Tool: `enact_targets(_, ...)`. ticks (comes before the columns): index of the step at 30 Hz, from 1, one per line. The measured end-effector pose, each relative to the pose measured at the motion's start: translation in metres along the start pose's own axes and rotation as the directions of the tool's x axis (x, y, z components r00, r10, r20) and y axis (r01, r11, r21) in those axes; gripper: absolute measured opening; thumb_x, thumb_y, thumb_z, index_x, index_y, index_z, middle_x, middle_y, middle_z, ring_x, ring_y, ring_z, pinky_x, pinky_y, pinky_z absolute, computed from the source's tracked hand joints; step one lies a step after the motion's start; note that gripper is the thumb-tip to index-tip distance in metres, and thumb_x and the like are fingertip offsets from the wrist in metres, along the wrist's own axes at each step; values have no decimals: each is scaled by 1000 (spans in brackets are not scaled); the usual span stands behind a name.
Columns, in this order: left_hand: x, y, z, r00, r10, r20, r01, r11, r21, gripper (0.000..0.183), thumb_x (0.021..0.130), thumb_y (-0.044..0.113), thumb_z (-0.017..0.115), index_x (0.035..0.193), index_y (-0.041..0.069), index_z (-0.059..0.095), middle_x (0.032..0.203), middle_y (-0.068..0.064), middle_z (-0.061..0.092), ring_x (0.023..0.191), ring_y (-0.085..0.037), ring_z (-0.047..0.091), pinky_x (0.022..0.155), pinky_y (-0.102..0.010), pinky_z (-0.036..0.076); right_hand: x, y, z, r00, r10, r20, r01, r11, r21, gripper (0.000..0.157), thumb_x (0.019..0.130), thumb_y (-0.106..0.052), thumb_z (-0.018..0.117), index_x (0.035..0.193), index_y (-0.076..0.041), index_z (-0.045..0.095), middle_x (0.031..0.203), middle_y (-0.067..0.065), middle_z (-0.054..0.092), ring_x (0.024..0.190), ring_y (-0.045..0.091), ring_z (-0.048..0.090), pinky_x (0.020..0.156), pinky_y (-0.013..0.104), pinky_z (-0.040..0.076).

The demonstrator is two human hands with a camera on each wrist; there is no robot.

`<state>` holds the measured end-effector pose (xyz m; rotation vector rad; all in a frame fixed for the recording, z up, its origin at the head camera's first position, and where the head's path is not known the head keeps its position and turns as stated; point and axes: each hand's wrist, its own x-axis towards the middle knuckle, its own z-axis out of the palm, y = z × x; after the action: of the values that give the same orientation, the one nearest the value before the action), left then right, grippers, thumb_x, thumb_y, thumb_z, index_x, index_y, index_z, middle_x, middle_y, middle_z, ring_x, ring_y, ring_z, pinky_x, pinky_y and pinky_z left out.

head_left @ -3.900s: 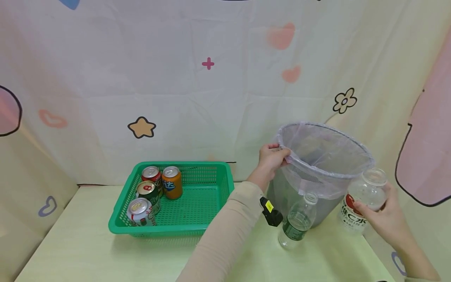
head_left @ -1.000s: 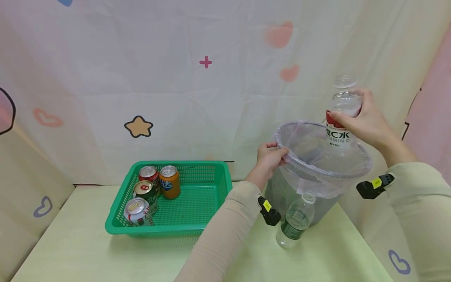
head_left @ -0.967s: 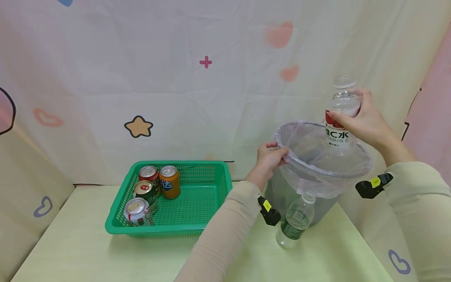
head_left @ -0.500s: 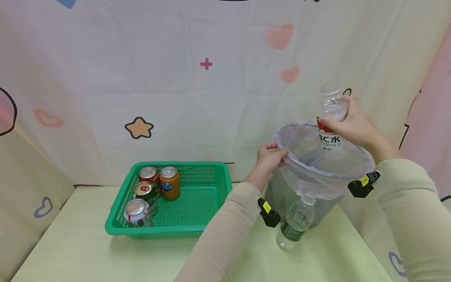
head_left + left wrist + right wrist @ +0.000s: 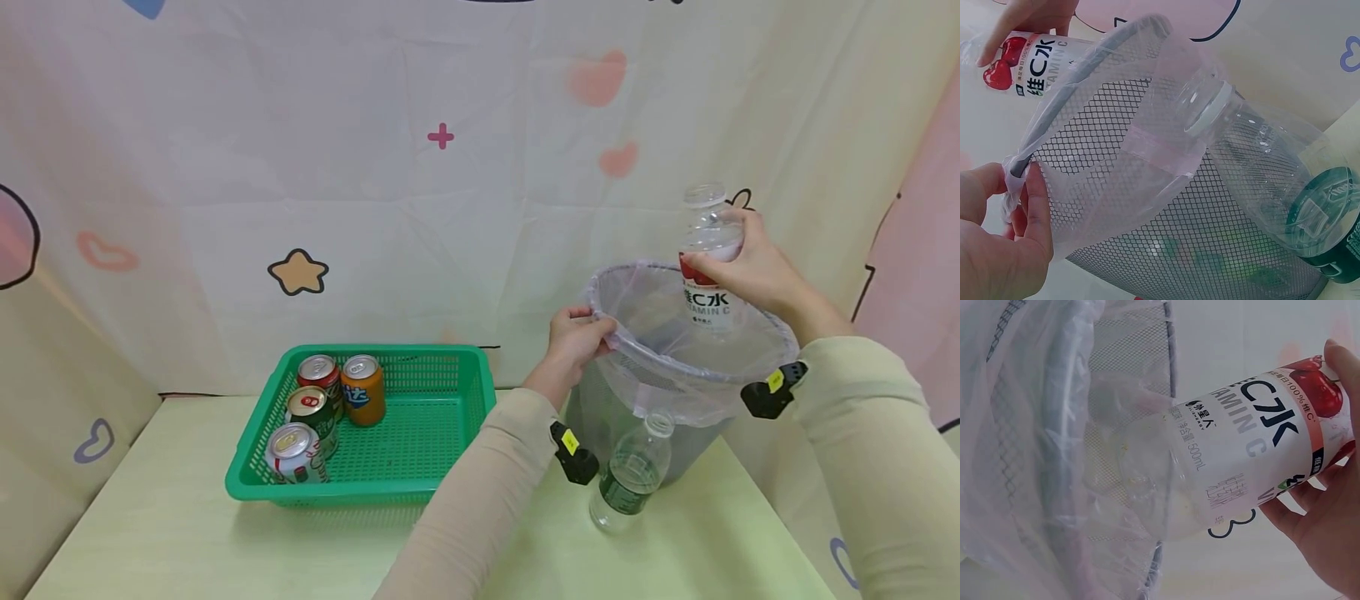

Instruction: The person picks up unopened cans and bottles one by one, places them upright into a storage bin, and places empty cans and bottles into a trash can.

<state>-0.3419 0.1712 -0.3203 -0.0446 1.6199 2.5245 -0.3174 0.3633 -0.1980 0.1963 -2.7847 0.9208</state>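
Observation:
My right hand grips a clear plastic bottle with a white label and red cherries, capless and upright. In the right wrist view the bottle's base reaches into the mouth of a mesh trash can. My left hand pinches the liner and rim of the trash can at its left side; the left wrist view shows thumb and fingers round the rim. A second clear bottle with a green label stands in front of the can.
A green plastic basket sits on the left of the table. Inside it are several drink cans, among them an orange can and a white can. A patterned curtain hangs behind and at the sides.
My right hand has lifted the cherry-label bottle from the can's right side, then shifted it left and slightly down into the can's opening. My left hand has kept its hold on the rim.

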Motion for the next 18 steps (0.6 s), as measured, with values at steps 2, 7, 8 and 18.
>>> enact_targets(2,0,0,0,1000,0,-4,0,1000,2,29,78,-3,66,100,5,50,83,-7,59,59,-13,57,60,-26,54,0,2,-1,1000,3,2,-3,1000,-1,90,86,-47,55,144,-11,-4,138,33,23,117,46,35,93,63,32)
enact_targets(7,-1,1,0,1000,-2,0,2,1000,8,29,78,-2,66,101,6,51,84,-7,59,60,-14,57,62,-26,54,-1,6,-2,1000,5,14,-5,1000,5,88,87,-46,55,143,-12,-3,135,32,25,115,46,36,91,62,34)
enact_targets(8,-2,1,0,1000,-4,1,4,1000,12,29,78,-1,67,102,6,51,84,-7,59,61,-14,57,62,-26,54,-1,7,-2,1000,4,15,-5,1000,7,88,87,-46,55,143,-12,-3,134,32,25,115,46,36,91,61,34)
enact_targets(18,-2,2,0,1000,-17,-3,17,999,32,29,79,1,67,102,8,51,84,-6,58,63,-14,58,64,-27,55,-4,17,-2,999,3,45,-3,1000,-5,89,88,-44,55,142,-4,-4,133,33,24,113,44,38,92,60,34)
